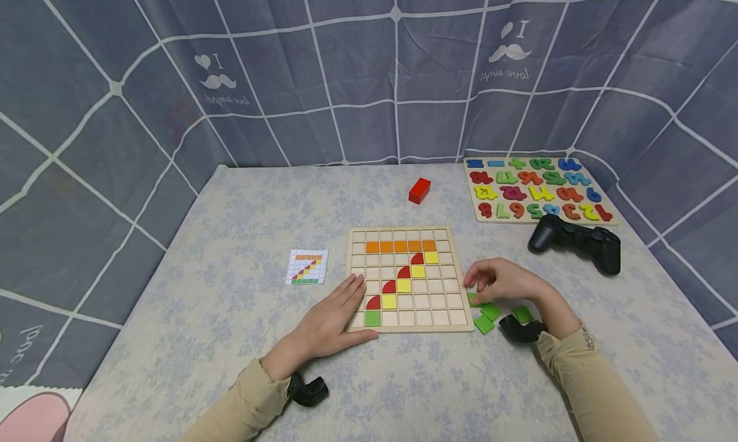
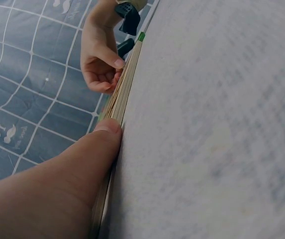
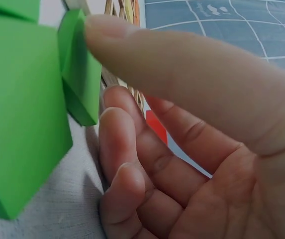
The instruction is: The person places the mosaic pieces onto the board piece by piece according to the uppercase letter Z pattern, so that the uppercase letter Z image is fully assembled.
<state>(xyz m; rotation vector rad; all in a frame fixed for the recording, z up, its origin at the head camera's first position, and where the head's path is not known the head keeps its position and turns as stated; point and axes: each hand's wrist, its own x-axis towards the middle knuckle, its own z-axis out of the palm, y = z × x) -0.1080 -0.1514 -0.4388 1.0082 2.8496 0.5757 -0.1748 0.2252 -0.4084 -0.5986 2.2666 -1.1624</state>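
A wooden grid board (image 1: 415, 330) lies on the table with orange squares, yellow squares, red quarter-circles and one green square (image 1: 373, 318) in its cells. My left hand (image 1: 328, 323) rests flat over its lower left corner, thumb along the near edge; in the left wrist view the thumb (image 2: 77, 159) touches the board's side. Beside the board's right edge my right hand (image 1: 501, 280) has curled fingers and pinches a green square tile (image 3: 80, 69), its index fingertip hidden behind the thumb. More green tiles (image 1: 484, 324) lie below that hand.
Left of the board lies a printed pattern card (image 1: 307, 267). A red block (image 1: 419, 190) is behind the board. At the back right are a number puzzle board (image 1: 539, 189) and a black game controller (image 1: 575, 242). A patterned curtain (image 1: 369, 64) hangs behind the table.
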